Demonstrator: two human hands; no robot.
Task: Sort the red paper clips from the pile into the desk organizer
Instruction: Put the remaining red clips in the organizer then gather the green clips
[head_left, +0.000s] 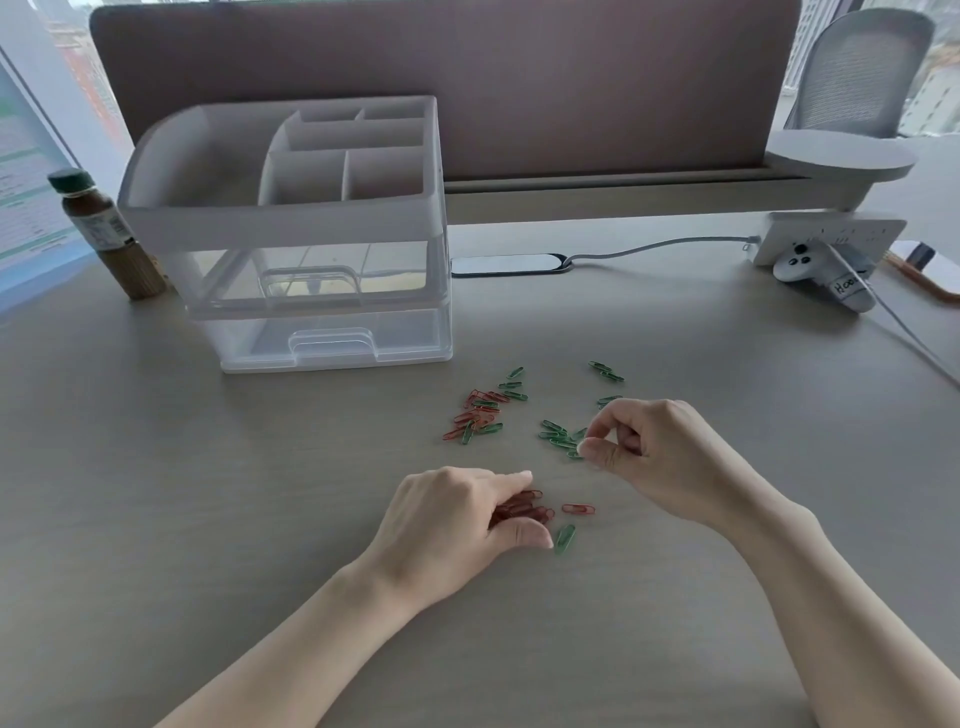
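Under my curled left hand (457, 519) lay gathered red wire paper clips (522, 509); my right hand (639, 441) pinched, seemingly nothing; stray green wire clip (564, 538) risked joining.

The left hand (457, 519) hides most of its red clips (522, 506); the right hand's (649, 447) pinch is unreadable

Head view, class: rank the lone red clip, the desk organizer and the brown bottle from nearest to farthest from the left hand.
1. Lone red clip, just right of the left hand.
2. Desk organizer, behind, upper left.
3. Brown bottle, far left beside the organizer.
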